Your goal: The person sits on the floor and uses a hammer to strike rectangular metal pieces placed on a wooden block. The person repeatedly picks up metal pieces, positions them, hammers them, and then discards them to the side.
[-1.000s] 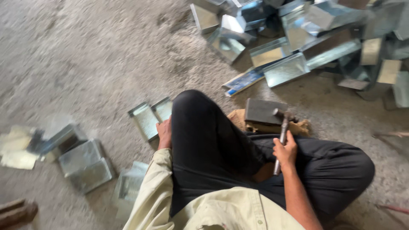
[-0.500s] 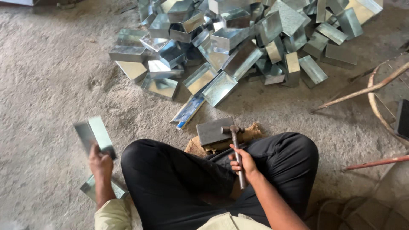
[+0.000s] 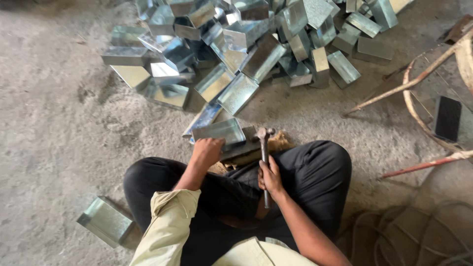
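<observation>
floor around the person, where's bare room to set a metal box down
Bare floor lies left of the left hand, between the pile of metal boxes and the lone box by the knee. Another bare patch sits ahead of the hammer, before the curved frame. Crowded: the pile, and the block under the held box.

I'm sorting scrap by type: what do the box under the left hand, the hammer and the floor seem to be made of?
The box looks like thin galvanised sheet steel: dull silver, mottled sheen, sharp folded edges. The hammer appears all metal, dark and worn, handle included, though the right hand covers part. The floor looks like rough, dusty concrete.
</observation>
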